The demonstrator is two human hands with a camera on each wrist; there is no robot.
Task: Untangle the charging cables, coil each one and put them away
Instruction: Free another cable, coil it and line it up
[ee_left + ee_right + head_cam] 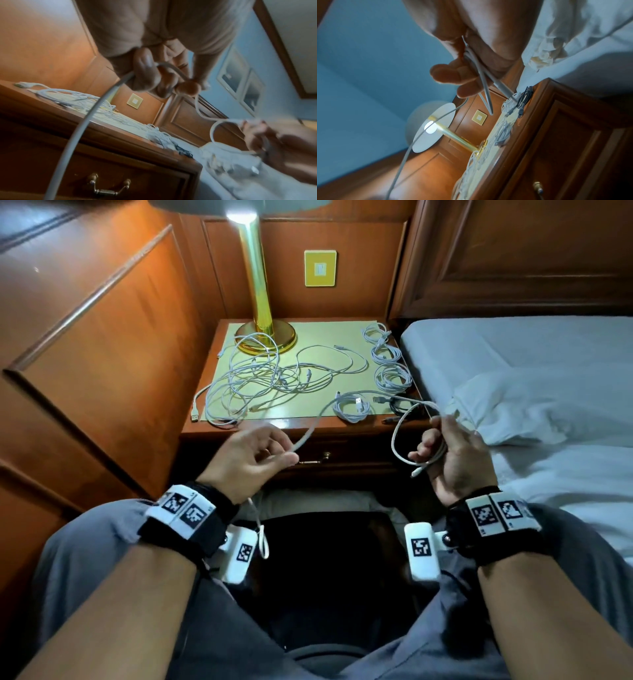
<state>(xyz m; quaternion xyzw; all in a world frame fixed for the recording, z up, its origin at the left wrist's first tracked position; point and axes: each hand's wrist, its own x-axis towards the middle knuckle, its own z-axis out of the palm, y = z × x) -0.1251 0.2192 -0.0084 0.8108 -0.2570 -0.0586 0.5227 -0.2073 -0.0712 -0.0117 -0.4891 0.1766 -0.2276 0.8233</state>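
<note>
The left hand [251, 458] pinches a white charging cable [310, 433] between thumb and fingertips; from there the cable arcs across to the right hand [445, 455], whose curled fingers grip a loop of it — the loop hangs just left of those fingers, a plug end dangling below them. Beyond both sets of fingertips, on the nightstand [260, 424], lie a tangled heap of white cables [253, 378] and, to its right, four coiled white cables [390, 376] beside a brass lamp [265, 335].

nightstand [301, 424] front edge: bare | tangled cables [255, 374]: left-centre | coiled cables [388, 361]: right | lamp [265, 337]: rear-left
</note>
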